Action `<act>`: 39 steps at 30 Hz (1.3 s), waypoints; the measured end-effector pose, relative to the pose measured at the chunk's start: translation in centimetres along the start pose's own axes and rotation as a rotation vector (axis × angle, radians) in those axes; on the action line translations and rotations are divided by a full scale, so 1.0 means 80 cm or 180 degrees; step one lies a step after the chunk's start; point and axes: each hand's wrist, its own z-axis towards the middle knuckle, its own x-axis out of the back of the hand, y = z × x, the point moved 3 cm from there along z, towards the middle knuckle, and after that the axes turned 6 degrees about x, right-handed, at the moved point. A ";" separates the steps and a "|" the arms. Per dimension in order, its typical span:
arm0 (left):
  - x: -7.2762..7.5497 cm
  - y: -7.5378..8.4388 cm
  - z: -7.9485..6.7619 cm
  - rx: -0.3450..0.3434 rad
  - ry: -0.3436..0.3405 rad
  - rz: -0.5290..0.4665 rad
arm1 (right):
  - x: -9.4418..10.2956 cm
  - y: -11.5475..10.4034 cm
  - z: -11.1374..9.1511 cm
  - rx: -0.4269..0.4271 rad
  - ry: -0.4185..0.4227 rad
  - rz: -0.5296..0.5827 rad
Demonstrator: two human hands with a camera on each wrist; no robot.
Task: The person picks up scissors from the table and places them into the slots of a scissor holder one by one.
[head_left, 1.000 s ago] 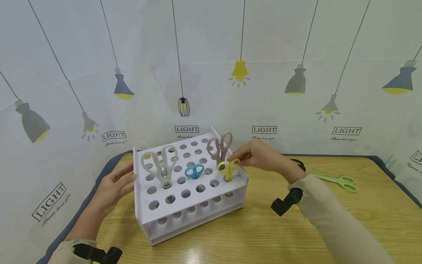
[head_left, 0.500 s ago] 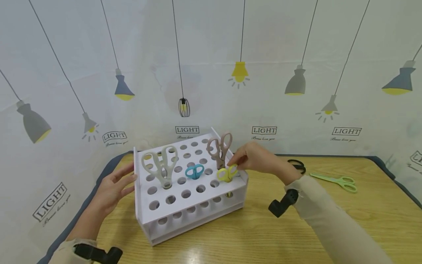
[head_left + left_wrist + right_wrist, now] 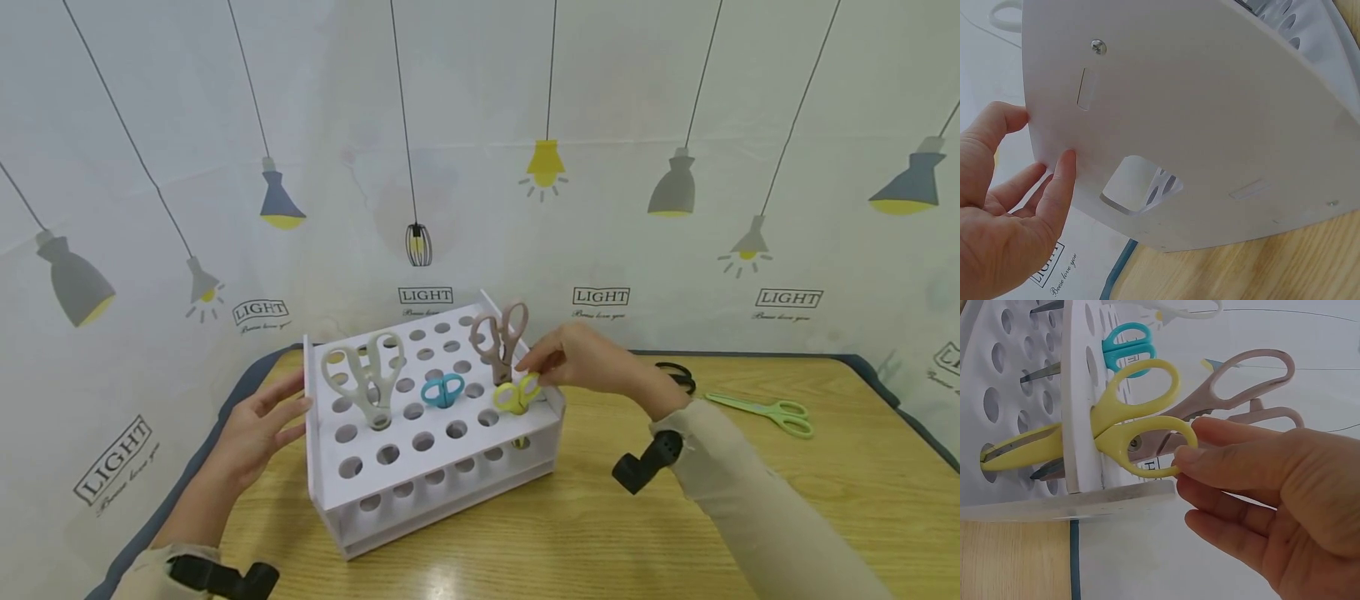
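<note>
My right hand (image 3: 581, 357) pinches one handle loop of the yellow scissors (image 3: 1138, 400) between thumb and fingers. Their blades pass down through a hole at the right end of the white rack (image 3: 442, 433), and the tip sits at a hole in the lower shelf in the right wrist view. Brown scissors (image 3: 497, 342) stand just behind the yellow pair. Small teal scissors (image 3: 442, 389) and large pale grey-green scissors (image 3: 367, 379) stand in other holes. My left hand (image 3: 251, 425) touches the rack's left side panel (image 3: 1166, 106) with its fingertips at the edge.
Light green scissors (image 3: 765, 411) lie on the wooden table (image 3: 600, 525) at the right. Black handles (image 3: 677, 377) show partly behind my right forearm. A backdrop (image 3: 480, 167) printed with lamps rises behind the table.
The yellow scissors have sunk deeper into their hole, my right hand moving slightly down and left with them. Over the last half second little differs. My left hand stays at the rack.
</note>
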 end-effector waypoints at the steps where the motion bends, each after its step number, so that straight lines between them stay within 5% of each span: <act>1: 0.000 0.000 0.000 0.0005 0.0003 0.0006 | 0.001 -0.001 -0.001 -0.0020 -0.0001 -0.0006; 18: 0.002 0.000 0.001 0.0010 0.0009 0.0030 | 0.040 0.020 -0.044 -0.0156 0.0194 -0.0211; 39: 0.000 -0.001 -0.002 -0.0102 -0.0055 -0.0094 | 0.082 0.099 -0.177 -0.0916 0.0665 -0.0229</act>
